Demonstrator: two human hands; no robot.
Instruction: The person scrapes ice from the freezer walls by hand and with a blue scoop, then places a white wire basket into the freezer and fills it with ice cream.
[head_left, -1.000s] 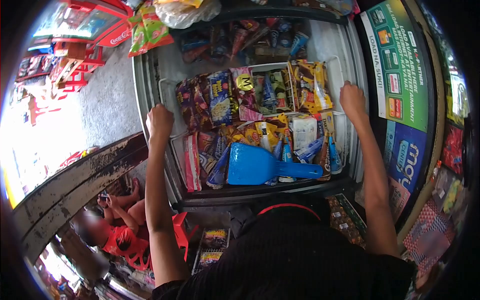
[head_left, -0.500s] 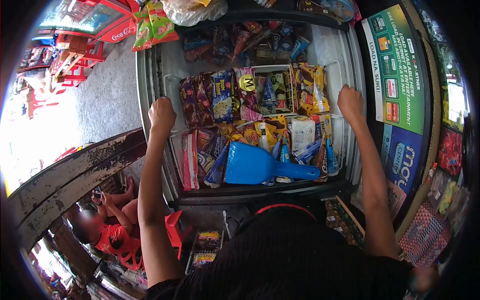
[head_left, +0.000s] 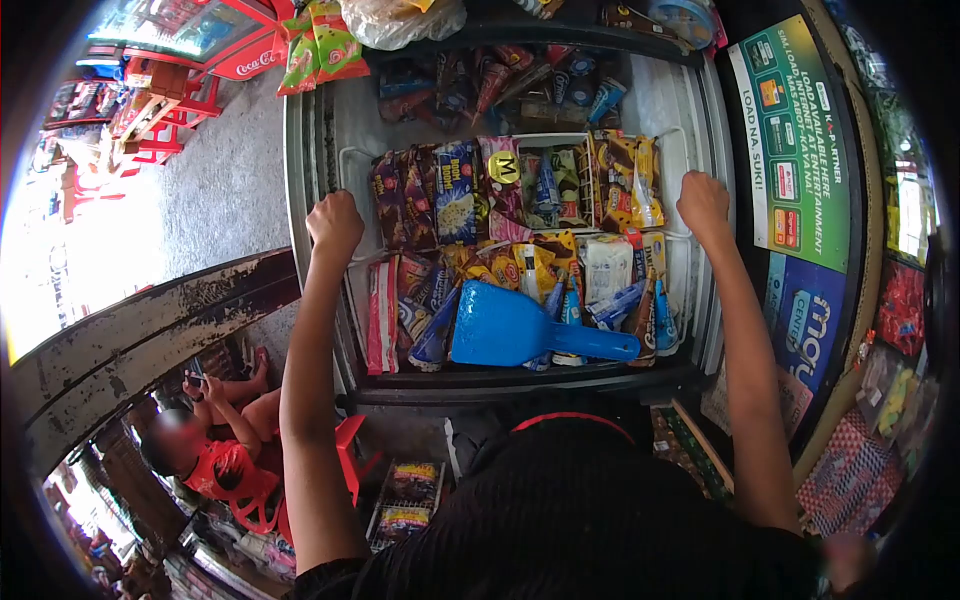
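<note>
My left hand (head_left: 335, 221) is closed at the left rim of an open chest freezer (head_left: 303, 150), where a white wire handle of the upper basket (head_left: 352, 152) runs under it. Opposite, my right hand (head_left: 704, 206) is closed in a fist over that basket's right-hand wire end; both palms are hidden. In the basket are chocolate ice cream packs (head_left: 406, 198), a blue pack (head_left: 457, 190), a pink pack marked M (head_left: 503, 182) and yellow packs (head_left: 630, 182). A blue scoop (head_left: 500, 325) lies across wrapped ice creams nearer my body.
Loose ice cream cones (head_left: 490, 85) lie deeper at the freezer's far end. Snack bags (head_left: 322, 48) hang at its far left corner. A green sign (head_left: 795, 150) stands to the right. At lower left, a person in red (head_left: 235, 455) sits beyond a worn wooden ledge (head_left: 150, 340).
The view has shifted slightly, so the freezer and basket appear a little farther right. Both hands stay closed at the basket's two sides, and the scoop lies as before.
</note>
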